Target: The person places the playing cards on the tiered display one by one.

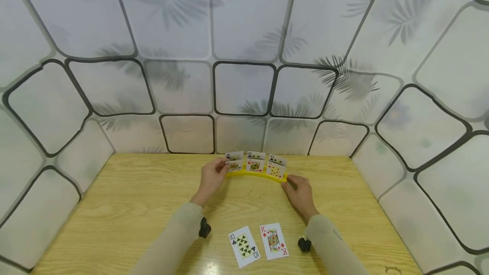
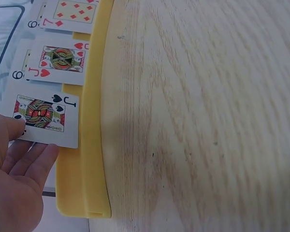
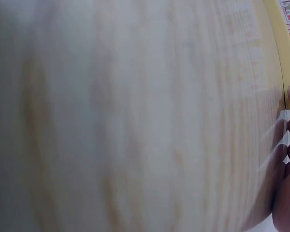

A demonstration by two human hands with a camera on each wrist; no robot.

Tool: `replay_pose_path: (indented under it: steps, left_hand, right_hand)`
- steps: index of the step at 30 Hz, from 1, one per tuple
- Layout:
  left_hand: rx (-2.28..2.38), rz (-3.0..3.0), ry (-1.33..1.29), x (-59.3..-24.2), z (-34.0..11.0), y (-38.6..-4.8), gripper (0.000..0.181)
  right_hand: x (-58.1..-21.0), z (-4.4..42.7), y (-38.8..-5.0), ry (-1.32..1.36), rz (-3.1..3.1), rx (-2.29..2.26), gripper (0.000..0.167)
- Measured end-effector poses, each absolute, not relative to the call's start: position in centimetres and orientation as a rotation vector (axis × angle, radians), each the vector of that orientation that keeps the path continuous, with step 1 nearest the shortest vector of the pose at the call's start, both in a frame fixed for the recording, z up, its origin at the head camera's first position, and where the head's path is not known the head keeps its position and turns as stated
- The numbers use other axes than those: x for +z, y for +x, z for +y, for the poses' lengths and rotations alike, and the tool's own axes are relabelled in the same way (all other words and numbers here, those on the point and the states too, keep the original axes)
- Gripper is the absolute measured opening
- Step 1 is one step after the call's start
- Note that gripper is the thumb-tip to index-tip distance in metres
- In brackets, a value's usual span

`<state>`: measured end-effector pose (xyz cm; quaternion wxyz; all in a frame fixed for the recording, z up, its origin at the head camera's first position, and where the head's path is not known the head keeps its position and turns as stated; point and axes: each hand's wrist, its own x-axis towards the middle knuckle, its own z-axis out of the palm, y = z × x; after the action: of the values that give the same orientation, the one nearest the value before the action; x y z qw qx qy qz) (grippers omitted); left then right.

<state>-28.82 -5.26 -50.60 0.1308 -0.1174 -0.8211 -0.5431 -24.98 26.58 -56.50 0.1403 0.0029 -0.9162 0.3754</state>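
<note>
A curved yellow card holder [image 1: 255, 174] stands toward the back of the table, with cards upright in two rows. My left hand [image 1: 213, 176] pinches the jack of spades [image 2: 43, 113] at its outer side, thumb on its face, at the holder's left end. Beside it in the front row are the jack of hearts [image 1: 254, 165] and the seven of diamonds [image 1: 275, 170]. Behind rise an ace [image 1: 234, 155] and two cards that look like black sixes. With thumb and fingers, my right hand [image 1: 301, 192] grips the holder's right end, only partly visible in the right wrist view.
Face up on the wooden table [image 1: 145, 207], between the forearms, lie a ten of clubs [image 1: 244, 246] and a king of diamonds [image 1: 274, 241]. A patterned wall [image 1: 244, 88] rises behind the table's back edge, and further patterned panels flank both sides.
</note>
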Motion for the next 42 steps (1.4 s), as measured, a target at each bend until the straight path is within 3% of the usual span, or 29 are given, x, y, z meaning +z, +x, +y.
replay_pose_path:
  steps: [42]
  left_hand:
    - [-1.553,-2.433,-0.375,-51.4,-5.5,-31.4,0.018]
  right_hand:
    - [-56.2,26.1,-26.1,-0.019,-2.644,1.075,0.045]
